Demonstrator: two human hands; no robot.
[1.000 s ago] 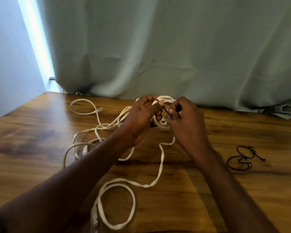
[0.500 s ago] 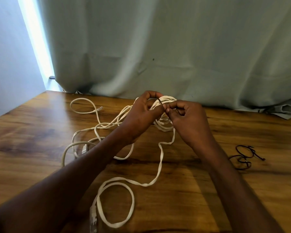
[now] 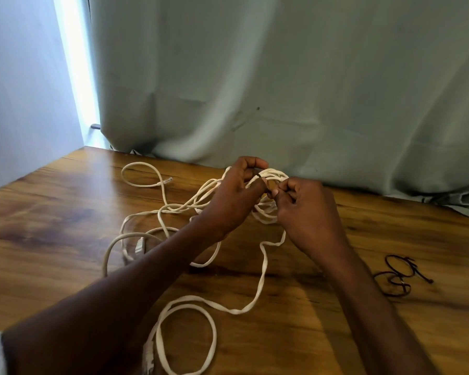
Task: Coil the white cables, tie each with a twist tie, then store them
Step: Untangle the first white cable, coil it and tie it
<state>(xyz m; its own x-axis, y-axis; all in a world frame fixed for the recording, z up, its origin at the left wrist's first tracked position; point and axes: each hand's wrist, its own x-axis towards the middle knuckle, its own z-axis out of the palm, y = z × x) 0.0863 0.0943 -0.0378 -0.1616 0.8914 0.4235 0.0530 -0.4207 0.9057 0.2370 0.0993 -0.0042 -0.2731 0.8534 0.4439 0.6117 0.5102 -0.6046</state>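
Observation:
A small coil of white cable (image 3: 268, 212) is held up over the far middle of the wooden table (image 3: 52, 239). My left hand (image 3: 233, 198) grips the coil's left side. A black twist tie (image 3: 259, 175) wraps over the top of the coil. My right hand (image 3: 306, 209) pinches the tie's ends where the two hands meet. Loose white cable (image 3: 157, 217) sprawls to the left, and a flat white cable (image 3: 263, 269) trails from the coil down into a loop near the front edge.
A few spare black twist ties (image 3: 397, 277) lie on the table to the right. A grey-green curtain (image 3: 282, 90) hangs along the table's far edge, with a pale wall (image 3: 16, 90) at the left. A cable plug (image 3: 168, 181) lies at the far left.
My hands have closed together over the coil, and the right hand's fingers have turned on the tie's ends. The coil sits slightly higher; the cables on the table have not moved.

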